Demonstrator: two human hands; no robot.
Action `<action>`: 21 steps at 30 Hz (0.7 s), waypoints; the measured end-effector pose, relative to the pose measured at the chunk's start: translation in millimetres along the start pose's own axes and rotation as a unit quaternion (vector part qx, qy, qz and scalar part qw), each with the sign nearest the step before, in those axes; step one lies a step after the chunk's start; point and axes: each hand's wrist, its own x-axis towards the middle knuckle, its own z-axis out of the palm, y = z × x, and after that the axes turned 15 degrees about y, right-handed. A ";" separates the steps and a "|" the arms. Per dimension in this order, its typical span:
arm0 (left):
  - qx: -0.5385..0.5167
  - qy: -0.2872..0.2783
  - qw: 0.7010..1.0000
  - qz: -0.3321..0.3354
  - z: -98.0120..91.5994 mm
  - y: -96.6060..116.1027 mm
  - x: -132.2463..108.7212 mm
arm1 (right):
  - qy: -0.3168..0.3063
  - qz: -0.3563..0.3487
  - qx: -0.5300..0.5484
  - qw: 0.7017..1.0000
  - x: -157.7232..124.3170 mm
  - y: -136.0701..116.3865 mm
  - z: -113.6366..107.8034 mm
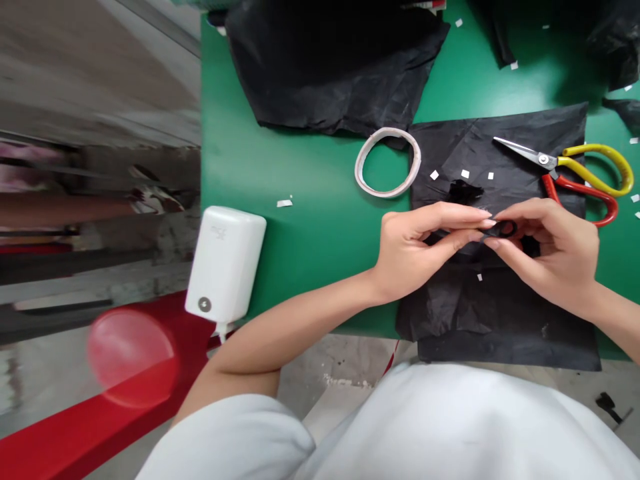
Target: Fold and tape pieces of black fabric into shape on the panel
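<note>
My left hand (425,250) and my right hand (550,257) meet over a black sheet (500,300) on the green table (300,200). Both pinch a small black ring-shaped piece (503,230) between their fingertips, the left from the left side and the right from the right. The fingers of both hands are curled and closed on it. A small crumpled black scrap (463,192) lies on the sheet just beyond my hands.
Scissors (575,170) with yellow and red handles lie at the right on the sheet. A roll of white tape (387,162) rests beyond my left hand. Black fabric (335,60) is piled at the far side. A white device (225,263) overhangs the table's left edge. Small white paper bits are scattered about.
</note>
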 end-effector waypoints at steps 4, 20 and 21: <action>0.038 -0.014 0.998 0.043 -0.7 -2.0 0.9 | 0.020 -0.063 -0.042 0.997 2.6 -2.8 -1.8; 0.600 0.004 0.794 0.096 -35.8 -11.0 40.6 | -0.016 -0.201 -0.301 0.932 11.7 21.0 -17.2; 0.621 -0.007 0.779 0.080 -36.8 -11.7 42.0 | -0.015 -0.205 -0.300 0.931 12.8 20.6 -18.5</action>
